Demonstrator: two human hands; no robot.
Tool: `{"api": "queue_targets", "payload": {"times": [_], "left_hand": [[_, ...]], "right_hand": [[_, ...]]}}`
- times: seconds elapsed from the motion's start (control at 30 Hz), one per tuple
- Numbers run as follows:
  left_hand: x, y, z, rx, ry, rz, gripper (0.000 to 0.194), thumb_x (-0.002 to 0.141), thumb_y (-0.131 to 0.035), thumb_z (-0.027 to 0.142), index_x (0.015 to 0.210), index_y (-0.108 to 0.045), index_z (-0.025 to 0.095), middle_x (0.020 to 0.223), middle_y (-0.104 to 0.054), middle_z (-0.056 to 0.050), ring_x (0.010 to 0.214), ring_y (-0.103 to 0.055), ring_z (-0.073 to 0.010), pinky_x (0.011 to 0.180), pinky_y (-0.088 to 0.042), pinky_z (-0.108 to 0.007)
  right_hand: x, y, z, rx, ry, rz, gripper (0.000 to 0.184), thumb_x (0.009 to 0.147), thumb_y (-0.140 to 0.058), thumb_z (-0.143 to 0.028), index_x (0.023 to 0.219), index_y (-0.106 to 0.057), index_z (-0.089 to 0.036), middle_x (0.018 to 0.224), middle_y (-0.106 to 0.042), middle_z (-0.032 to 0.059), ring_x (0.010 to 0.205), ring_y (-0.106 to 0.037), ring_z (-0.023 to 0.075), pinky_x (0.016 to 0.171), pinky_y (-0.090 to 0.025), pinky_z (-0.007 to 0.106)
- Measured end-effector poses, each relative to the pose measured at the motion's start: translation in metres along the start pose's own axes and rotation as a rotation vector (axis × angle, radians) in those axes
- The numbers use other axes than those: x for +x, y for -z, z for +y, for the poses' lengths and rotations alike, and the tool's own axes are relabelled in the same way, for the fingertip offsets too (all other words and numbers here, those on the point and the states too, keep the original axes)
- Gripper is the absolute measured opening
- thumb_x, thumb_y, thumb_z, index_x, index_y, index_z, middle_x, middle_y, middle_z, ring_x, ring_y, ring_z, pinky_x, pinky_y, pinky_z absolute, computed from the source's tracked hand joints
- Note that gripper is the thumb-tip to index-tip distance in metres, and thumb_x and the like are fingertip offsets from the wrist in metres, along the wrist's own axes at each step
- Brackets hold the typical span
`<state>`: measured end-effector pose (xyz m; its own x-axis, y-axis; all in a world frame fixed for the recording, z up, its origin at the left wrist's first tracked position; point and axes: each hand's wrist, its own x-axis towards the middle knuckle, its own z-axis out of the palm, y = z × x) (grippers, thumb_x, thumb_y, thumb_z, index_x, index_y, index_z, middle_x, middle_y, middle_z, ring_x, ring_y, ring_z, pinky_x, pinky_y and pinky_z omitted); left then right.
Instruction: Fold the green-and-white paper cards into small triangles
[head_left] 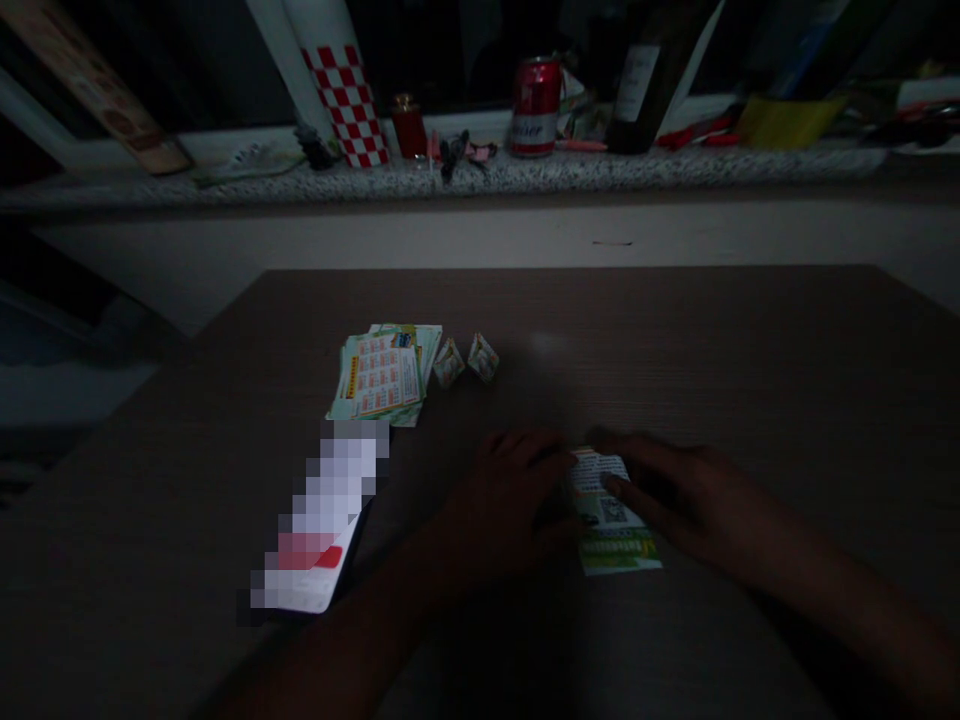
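Slip's sort of being cupped from both sides: its left edge is met by the fingers of the left hand (pixel 514 495), its top right part is overlapped by the thumb of the right hand (pixel 686 490). Whether it's really pinched by either can't be told, too dark. The green-and-white printed slip (pixel 613 512) is laid on the table (pixel 720 340), right between the two hands. Off to the left, a lit phone (pixel 322 530) can be seen, then a messy stack of slips (pixel 382 375) and two little folded papers (pixel 484 358). On the sill (pixel 465 182), a red can (pixel 535 105), a checkered container (pixel 349 105) and a dark bottle (pixel 637 95) are lined up; their contents can't be made out.
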<state>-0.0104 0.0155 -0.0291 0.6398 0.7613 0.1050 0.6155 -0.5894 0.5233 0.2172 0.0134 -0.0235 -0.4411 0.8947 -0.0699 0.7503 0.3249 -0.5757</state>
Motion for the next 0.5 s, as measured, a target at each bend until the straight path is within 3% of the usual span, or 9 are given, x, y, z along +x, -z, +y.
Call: {"api": "queue_targets", "payload": {"times": [0.23, 0.4, 0.5], "left_hand": [[0.001, -0.002, 0.0, 0.118, 0.092, 0.006, 0.038, 0.086, -0.056, 0.035, 0.121, -0.056, 0.021, 0.135, -0.048, -0.011, 0.126, -0.04, -0.0284, 0.105, -0.029, -0.048], [0.001, -0.005, 0.0, 0.143, 0.137, 0.047, 0.035, 0.086, -0.056, 0.036, 0.12, -0.057, 0.024, 0.137, -0.046, -0.011, 0.128, -0.039, -0.0296, 0.105, -0.029, -0.049], [0.001, -0.008, -0.002, 0.157, 0.149, 0.073, 0.034, 0.086, -0.056, 0.037, 0.118, -0.058, 0.024, 0.137, -0.045, -0.012, 0.128, -0.039, -0.0295, 0.105, -0.03, -0.049]], "right_hand": [[0.0, 0.007, 0.0, 0.057, 0.116, -0.024, 0.036, 0.092, -0.048, -0.026, 0.126, -0.058, -0.034, 0.113, -0.069, 0.0017, 0.096, -0.067, 0.0209, 0.083, -0.054, 0.035], [-0.001, 0.004, 0.008, -0.064, 0.152, 0.045, 0.034, 0.092, -0.049, -0.029, 0.124, -0.06, -0.034, 0.111, -0.066, 0.0053, 0.094, -0.066, 0.0225, 0.078, -0.055, 0.036], [-0.001, 0.001, 0.01, -0.103, 0.142, 0.043, 0.034, 0.091, -0.05, -0.03, 0.124, -0.059, -0.034, 0.113, -0.061, 0.0065, 0.098, -0.063, 0.023, 0.084, -0.053, 0.038]]}}
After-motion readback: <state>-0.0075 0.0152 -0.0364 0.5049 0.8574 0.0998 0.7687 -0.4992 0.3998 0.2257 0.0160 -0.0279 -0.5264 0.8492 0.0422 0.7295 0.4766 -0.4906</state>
